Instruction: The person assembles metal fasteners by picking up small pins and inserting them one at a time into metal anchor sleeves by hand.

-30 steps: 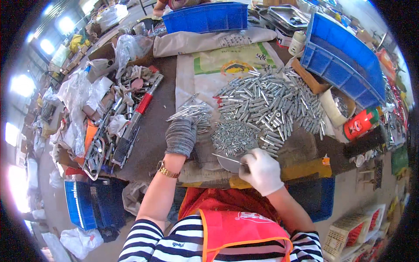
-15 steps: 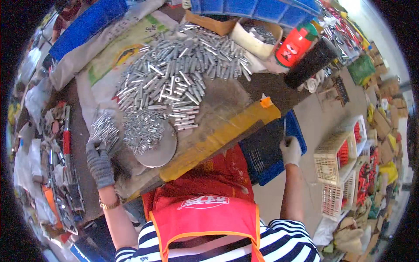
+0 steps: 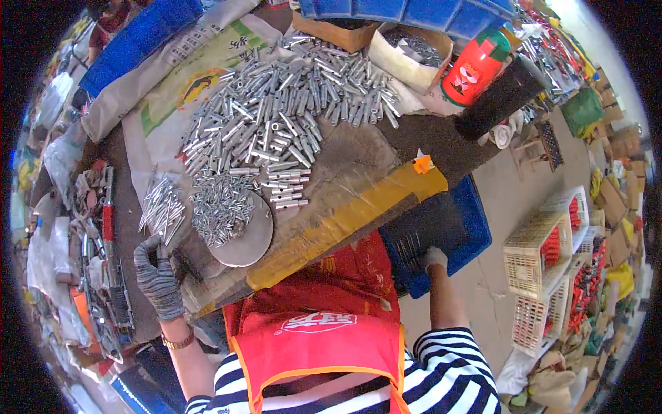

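My left hand [image 3: 158, 276], in a grey knitted glove, is at the left of the table. Its thumb and fingertips are pinched on a thin metal pin at the near end of a pile of long pins [image 3: 161, 207]. To my right, my right hand [image 3: 436, 258], in a pale glove, reaches into a blue bin [image 3: 480, 210] beside the table. A few thin metal rods [image 3: 412, 246] lie in the bin left of that hand. Its fingers are mostly hidden. Small metal pins [image 3: 219, 210] are heaped on a round grey plate [image 3: 254, 238].
A large heap of metal tubes [image 3: 276, 103] covers the table's middle, with several tubes lined up [image 3: 288, 190]. Behind stand a red-green container [image 3: 472, 69], a black cylinder [image 3: 500, 100] and blue bins [image 3: 407, 17]. Cream crates [image 3: 531, 252] sit at the right.
My right hand has moved down and left within the blue bin; the upright rod seen by it earlier no longer shows. My left hand has shifted slightly toward me, still pinched by the pins.
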### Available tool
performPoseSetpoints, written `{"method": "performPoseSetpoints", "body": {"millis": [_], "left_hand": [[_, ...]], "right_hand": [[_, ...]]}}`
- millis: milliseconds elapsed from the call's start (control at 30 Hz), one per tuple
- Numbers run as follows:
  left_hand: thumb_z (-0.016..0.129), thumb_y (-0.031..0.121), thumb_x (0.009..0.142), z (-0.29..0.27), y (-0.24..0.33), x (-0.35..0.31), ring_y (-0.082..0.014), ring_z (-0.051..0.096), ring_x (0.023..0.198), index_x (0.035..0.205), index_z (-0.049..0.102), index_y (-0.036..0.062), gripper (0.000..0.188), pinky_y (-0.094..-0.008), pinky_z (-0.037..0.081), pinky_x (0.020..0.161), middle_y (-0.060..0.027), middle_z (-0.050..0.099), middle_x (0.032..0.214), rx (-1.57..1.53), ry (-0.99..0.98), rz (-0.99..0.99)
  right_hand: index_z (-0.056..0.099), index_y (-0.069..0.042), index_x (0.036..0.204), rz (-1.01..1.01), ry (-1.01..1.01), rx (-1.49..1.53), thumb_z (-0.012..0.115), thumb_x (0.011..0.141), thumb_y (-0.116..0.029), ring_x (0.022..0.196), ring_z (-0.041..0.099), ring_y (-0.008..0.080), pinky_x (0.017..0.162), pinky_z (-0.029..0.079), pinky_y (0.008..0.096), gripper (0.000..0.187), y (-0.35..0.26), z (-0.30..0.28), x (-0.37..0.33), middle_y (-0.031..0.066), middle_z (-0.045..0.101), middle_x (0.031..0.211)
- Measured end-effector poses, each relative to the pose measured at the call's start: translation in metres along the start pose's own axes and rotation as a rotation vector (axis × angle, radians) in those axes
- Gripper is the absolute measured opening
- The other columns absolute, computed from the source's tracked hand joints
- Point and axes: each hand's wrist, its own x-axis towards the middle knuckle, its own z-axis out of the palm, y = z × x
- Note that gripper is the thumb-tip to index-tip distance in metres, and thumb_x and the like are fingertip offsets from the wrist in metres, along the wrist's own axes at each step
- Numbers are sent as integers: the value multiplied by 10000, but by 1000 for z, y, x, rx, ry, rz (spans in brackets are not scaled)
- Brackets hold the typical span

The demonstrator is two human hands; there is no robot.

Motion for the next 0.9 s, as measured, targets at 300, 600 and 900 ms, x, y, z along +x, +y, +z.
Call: {"method": "performPoseSetpoints", "body": {"millis": [300,600,900], "left_hand": [[647,57,963,-3,5,-1,-140,620,964,1100,641,38,139,-305,505,907,-52,683,1032,-74,32,-49],[642,55,975,-1,24,-23,-114,613,897,1061,613,62,91,-283,515,831,-32,667,1028,-216,62,-114],[748,38,856,0,37,-44,-235,684,865,1027,673,76,190,-340,543,796,-104,705,967,-285,-26,-80]], "right_hand": [[702,-67,1177,-82,-41,74,629,877,-282,1149,634,404,971,508,475,376,-12,-32,-15,221,684,1187],[653,-30,1170,-378,1096,617,674,892,-94,1120,584,344,987,468,438,286,-127,-222,-136,174,634,1184],[722,-132,952,-1272,654,404,784,770,-176,908,632,321,798,528,430,198,-301,-271,-223,88,657,967]]}}
